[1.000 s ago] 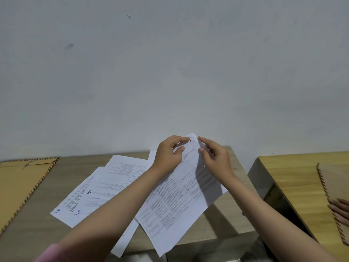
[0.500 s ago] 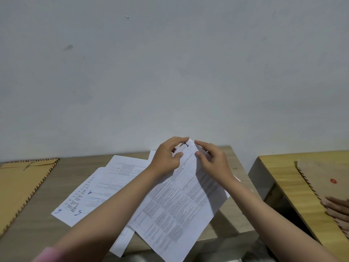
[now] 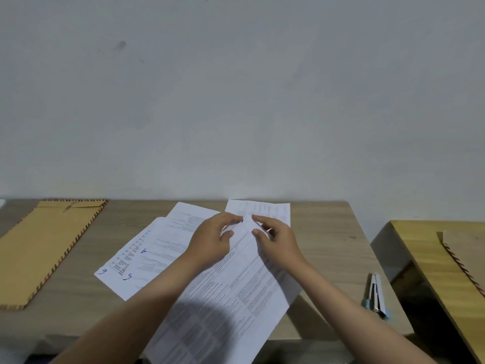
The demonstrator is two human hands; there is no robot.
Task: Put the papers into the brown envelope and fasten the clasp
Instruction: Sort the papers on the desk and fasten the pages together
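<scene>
Both forearms reach forward over the worktop, hands meeting near the far end of the top sheet. My left hand has thumb and forefinger curled in a grip, pinching the upper corner of the long white printed sheet. My right hand mirrors it just beside, fingers curled, pinching the same corner from the other side. The sheet runs back toward me and overhangs the near edge of the worktop.

More white printed papers lie fanned beneath and to the left. Blue handwritten marks show on them: "6", "5" and an "A"-like letter. The printed text is too small to read.

The brown paper envelope with striped edging lies flat at far left, well apart from the papers, its flap end toward the wall.

A small silver and blue stapler sits near the right edge of the pale grey-brown wooden worktop. A second, yellow wooden table stands to the right, carrying another brown envelope. A plain grey-white wall stands behind.
</scene>
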